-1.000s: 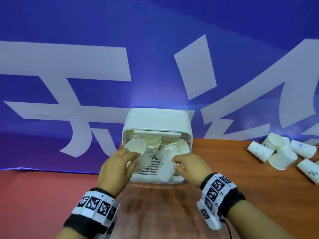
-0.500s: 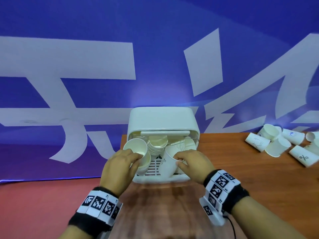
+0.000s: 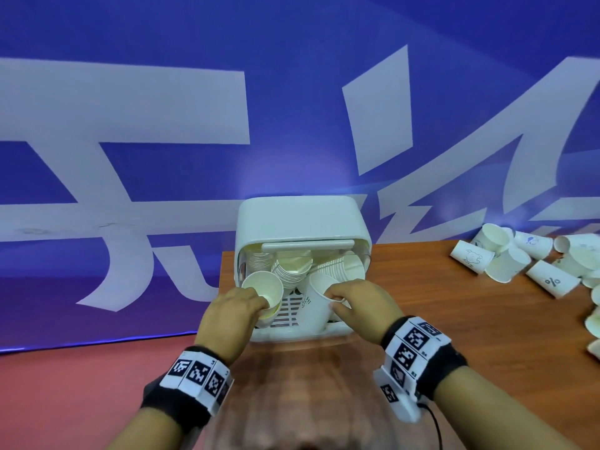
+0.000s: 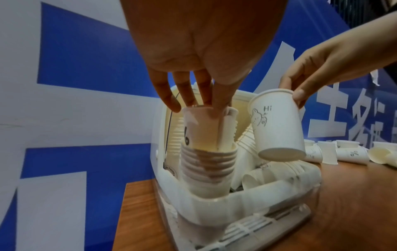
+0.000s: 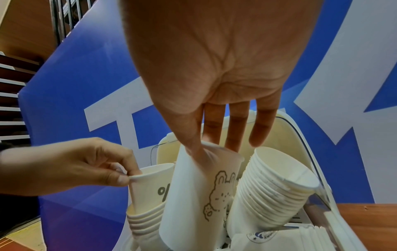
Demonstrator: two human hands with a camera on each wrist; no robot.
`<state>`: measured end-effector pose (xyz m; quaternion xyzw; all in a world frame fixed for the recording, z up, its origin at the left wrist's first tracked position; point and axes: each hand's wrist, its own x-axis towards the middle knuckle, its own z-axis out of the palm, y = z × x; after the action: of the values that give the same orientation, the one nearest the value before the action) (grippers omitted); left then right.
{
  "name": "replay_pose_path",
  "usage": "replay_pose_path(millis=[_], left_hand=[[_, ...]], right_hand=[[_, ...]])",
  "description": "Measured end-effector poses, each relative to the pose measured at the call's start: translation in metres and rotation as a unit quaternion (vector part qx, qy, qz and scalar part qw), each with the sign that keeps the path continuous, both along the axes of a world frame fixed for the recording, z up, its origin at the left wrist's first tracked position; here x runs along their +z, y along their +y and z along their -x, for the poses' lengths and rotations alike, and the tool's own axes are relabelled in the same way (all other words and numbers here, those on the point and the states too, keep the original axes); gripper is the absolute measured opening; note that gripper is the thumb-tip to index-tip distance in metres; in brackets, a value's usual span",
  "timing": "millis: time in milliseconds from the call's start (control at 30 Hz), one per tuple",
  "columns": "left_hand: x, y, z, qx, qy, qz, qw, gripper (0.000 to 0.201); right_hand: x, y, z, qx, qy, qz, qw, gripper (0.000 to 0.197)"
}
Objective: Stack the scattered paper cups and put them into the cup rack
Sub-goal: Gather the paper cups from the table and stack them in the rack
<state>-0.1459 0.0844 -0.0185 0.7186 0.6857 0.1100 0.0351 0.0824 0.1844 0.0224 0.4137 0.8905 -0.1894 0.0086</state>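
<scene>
- Since the earlier frame, the left hand (image 3: pixel 232 311) has been pushing its percent-marked cup (image 4: pixel 201 129) deeper, so it is now sitting partway inside the front-left stack (image 4: pixel 206 168) in the cup rack (image 3: pixel 302 219).
- Its thumb and fingers are pinching that cup's rim.
- The right hand (image 3: pixel 358 308) is pinching the rim of the bear-drawn cup (image 4: pixel 277 125), holding it tilted just above the rack's middle; no stack is receiving it yet.
- The step in hand is nesting cups.
- Next, the right cup probably needs aligning over a stack, though the target is hard to tell.
- Loose cups (image 3: pixel 506 264) are lying on the table (image 3: pixel 422 319), well apart to the right.
</scene>
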Motion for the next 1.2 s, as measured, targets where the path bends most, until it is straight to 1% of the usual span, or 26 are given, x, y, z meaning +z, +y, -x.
replay_pose_path(millis=[100,167,233,267,367,433,567,700,767,933,1033,1100,1200], left_hand=[[0.005,0.001,0.003,-0.002,0.003,-0.001,1.0,0.028],[0.007,0.003,0.002,-0.017,0.026,0.014,0.999,0.031],[0.0,0.005,0.001,-0.023,0.039,0.032,0.998,0.033],[-0.002,0.005,0.0,-0.018,0.041,0.042,0.998,0.032],[-0.011,0.005,-0.003,0.007,0.026,0.085,0.996,0.021],[-0.015,0.005,-0.003,0.016,0.035,0.091,0.995,0.026],[-0.015,0.005,0.0,0.025,0.025,0.078,0.996,0.028],[-0.017,0.004,-0.001,0.019,0.065,0.114,0.991,0.032],[-0.02,0.006,-0.002,0.02,0.066,0.121,0.99,0.034],[-0.023,0.005,-0.004,0.026,0.043,0.127,0.991,0.031],[-0.026,0.003,-0.004,0.035,0.005,0.118,0.992,0.028],[-0.029,0.001,-0.002,0.044,-0.051,0.095,0.993,0.028],[-0.028,-0.006,0.003,0.075,-0.147,0.04,0.985,0.036]], right_hand=[[0.002,-0.002,0.001,-0.001,0.001,-0.001,1.0,0.019],[0.002,-0.004,0.001,-0.002,0.002,-0.001,1.0,0.02],[0.002,-0.007,0.001,-0.004,0.004,0.005,1.0,0.02],[0.002,-0.009,0.001,-0.004,0.006,0.008,1.0,0.02],[0.002,-0.012,0.0,-0.002,0.005,0.002,1.0,0.02],[0.002,-0.013,0.0,-0.006,0.007,0.001,1.0,0.019],[0.002,-0.015,-0.001,-0.007,0.011,0.0,1.0,0.019],[0.002,-0.017,-0.001,-0.006,0.012,0.0,1.0,0.019],[0.002,-0.018,0.0,-0.004,0.01,-0.004,1.0,0.019],[0.0,-0.021,0.006,-0.001,0.01,0.003,1.0,0.02],[0.002,-0.024,0.011,0.009,0.016,0.001,1.0,0.022],[0.006,-0.025,0.016,0.027,0.022,-0.016,0.999,0.022],[0.018,-0.03,0.025,0.059,0.052,-0.05,0.996,0.022]])
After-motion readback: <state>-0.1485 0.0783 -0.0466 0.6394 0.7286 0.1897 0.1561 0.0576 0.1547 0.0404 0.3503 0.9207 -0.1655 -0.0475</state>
